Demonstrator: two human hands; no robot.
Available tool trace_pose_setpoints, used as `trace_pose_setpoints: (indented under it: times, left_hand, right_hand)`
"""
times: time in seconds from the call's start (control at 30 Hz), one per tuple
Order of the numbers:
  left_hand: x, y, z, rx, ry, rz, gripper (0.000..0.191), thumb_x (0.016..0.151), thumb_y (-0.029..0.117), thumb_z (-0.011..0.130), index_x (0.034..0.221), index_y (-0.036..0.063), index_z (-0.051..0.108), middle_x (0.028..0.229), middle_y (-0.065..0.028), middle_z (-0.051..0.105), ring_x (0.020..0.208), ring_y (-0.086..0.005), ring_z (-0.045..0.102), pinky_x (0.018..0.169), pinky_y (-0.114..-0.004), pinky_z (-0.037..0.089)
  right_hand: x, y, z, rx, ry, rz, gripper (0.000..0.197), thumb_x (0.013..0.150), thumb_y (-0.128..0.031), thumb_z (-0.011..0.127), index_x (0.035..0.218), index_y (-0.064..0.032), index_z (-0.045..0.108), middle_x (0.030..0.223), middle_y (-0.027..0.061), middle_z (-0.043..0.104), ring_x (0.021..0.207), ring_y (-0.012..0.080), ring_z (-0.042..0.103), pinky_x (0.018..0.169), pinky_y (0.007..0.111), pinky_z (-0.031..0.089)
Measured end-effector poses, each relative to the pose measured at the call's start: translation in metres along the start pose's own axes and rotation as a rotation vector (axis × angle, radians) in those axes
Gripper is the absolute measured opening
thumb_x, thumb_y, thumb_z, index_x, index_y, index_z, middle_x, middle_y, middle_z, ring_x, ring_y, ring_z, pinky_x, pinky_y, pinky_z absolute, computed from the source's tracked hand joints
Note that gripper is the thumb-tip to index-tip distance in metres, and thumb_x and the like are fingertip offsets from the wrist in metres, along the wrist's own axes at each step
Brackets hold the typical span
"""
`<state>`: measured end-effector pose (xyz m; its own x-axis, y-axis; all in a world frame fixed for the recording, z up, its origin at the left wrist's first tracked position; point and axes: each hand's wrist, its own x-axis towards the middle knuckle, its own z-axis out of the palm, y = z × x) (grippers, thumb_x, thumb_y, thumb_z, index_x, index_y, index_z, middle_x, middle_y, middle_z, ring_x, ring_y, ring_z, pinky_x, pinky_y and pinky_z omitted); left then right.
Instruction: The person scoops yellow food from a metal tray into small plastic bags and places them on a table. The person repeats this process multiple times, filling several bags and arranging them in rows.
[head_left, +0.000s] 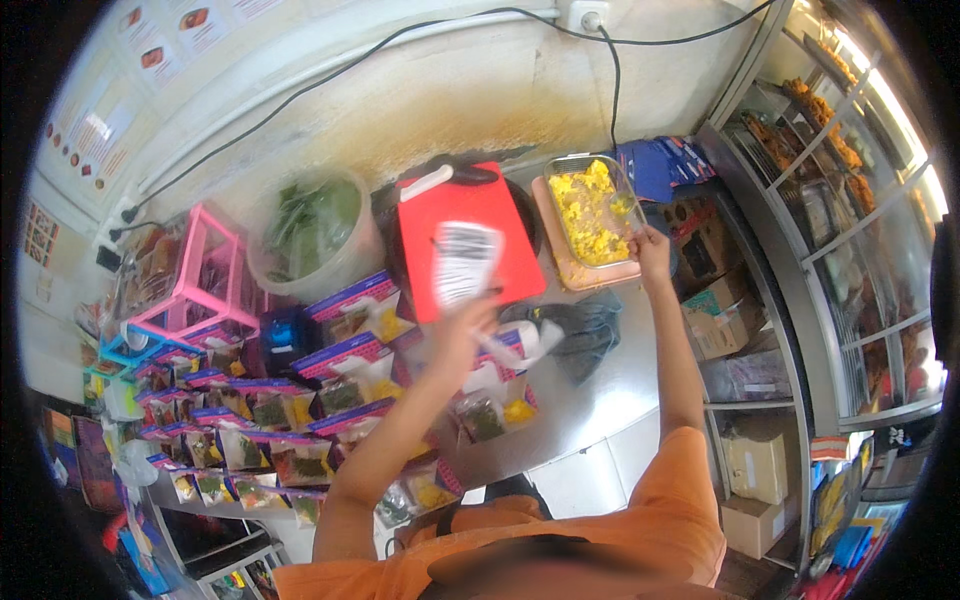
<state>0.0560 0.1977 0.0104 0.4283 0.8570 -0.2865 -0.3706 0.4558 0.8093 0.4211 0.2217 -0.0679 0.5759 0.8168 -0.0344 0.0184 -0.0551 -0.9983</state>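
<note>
My left hand (466, 330), blurred by motion, holds a paper slip (466, 262) with dark print over the red cutting board (517, 255). A white strip trails by the wrist, beside a white roll (525, 337). At the lower right corner of a metal tray (568, 225) of yellow scrambled egg (596, 240), my right hand (649, 247) grips what looks like a spoon's handle, its bowl (621, 202) resting in the tray. The tray sits on a pinkish board (577, 281). A knife with a white handle (426, 184) lies on the red board's top edge.
Rows of open food boxes (349, 397) fill the counter's left side. Behind them stand a tub of green leaves (315, 225) and a pink plastic rack (202, 277). A dark cloth (585, 330) lies near the tray. A glass food cabinet (840, 225) stands right.
</note>
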Motion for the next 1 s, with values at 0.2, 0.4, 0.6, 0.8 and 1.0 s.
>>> trace_pose_setpoints:
  times: [0.2,0.4,0.6,0.8,1.0]
  left_hand:
    - [0.172,-0.141,0.068,0.339,0.248,-0.027,0.03,0.073,0.02,0.067,0.092,-0.0001,0.055,0.079,-0.0092,0.058,0.074,-0.0197,0.056,0.063,-0.033,0.044]
    - [0.209,-0.21,0.082,0.638,0.578,0.266,0.049,0.061,0.024,0.078,0.095,-0.0023,0.054,0.083,-0.0173,0.06,0.078,-0.0319,0.059,0.071,-0.04,0.046]
    - [0.206,-0.208,0.088,0.558,0.586,0.195,0.041,0.061,0.024,0.079,0.085,-0.0025,0.06,0.079,-0.0156,0.064,0.074,-0.0288,0.062,0.068,-0.038,0.047]
    - [0.206,-0.21,0.09,0.476,0.609,0.062,0.027,0.065,0.018,0.077,0.075,-0.0012,0.061,0.07,-0.0113,0.064,0.064,-0.0234,0.062,0.062,-0.036,0.048]
    - [0.198,-0.206,0.093,0.494,0.597,0.149,0.022,0.066,0.011,0.076,0.073,-0.0014,0.059,0.066,-0.0093,0.062,0.057,-0.0179,0.059,0.055,-0.033,0.046]
  right_hand:
    - [0.06,0.051,0.005,-0.374,0.104,-0.078,0.018,0.087,0.0,0.044,0.095,0.0075,0.058,0.071,0.0138,0.062,0.05,0.0171,0.056,0.042,0.03,0.041]
    - [0.147,0.038,0.015,-0.929,0.075,-0.766,0.024,0.08,0.001,0.046,0.101,0.0054,0.056,0.085,0.0245,0.061,0.074,0.0402,0.061,0.058,0.045,0.049]
    - [0.187,0.048,0.035,-1.459,-0.031,-0.591,0.013,0.081,-0.003,0.047,0.091,0.0021,0.054,0.088,0.0186,0.059,0.075,0.0346,0.063,0.061,0.041,0.053]
    - [0.187,0.081,0.03,-1.848,-0.235,-0.774,0.009,0.078,-0.005,0.053,0.08,-0.0039,0.062,0.082,0.0097,0.061,0.067,0.0186,0.065,0.05,0.029,0.053]
    - [0.172,0.097,0.022,-1.924,-0.403,-0.814,0.01,0.073,-0.005,0.058,0.077,-0.0056,0.067,0.077,0.0081,0.06,0.072,0.0197,0.064,0.054,0.03,0.053]
